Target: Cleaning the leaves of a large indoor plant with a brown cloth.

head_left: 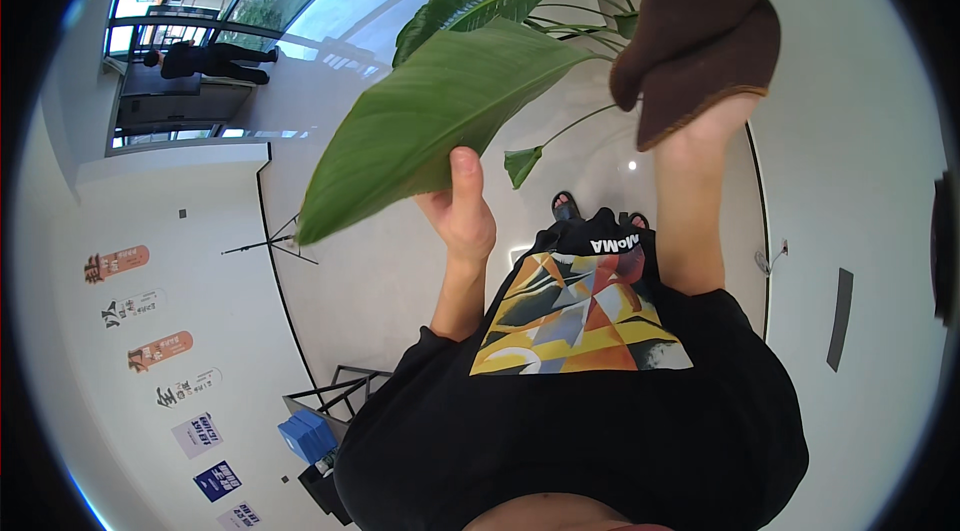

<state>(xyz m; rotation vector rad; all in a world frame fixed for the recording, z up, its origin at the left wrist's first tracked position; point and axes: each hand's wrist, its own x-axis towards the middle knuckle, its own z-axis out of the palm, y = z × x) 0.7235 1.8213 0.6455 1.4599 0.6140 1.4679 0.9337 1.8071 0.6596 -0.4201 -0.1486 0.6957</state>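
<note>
Head view: left hand (462, 221) has the big green leaf (430, 111) pinched at its near edge. Thumb lies on the upper face; the other left fingers are behind the blade, mostly hidden. Leaf spreads from that grip out to the left and up to the right, tip well left of the fingers. Right hand (722, 121) is inside a brown cloth mitt (700, 41), up and right of the left fingers; can't tell how far its fingers are open or if they hold anything. Leaf's stalk end runs to just beside the mitt; contact unclear. Second leaf (480, 3) is beyond the held one; small curled leaf (522, 167) hangs just right of the left thumb. Black tripod (290, 236) on the floor, well left of the left fingers.
</note>
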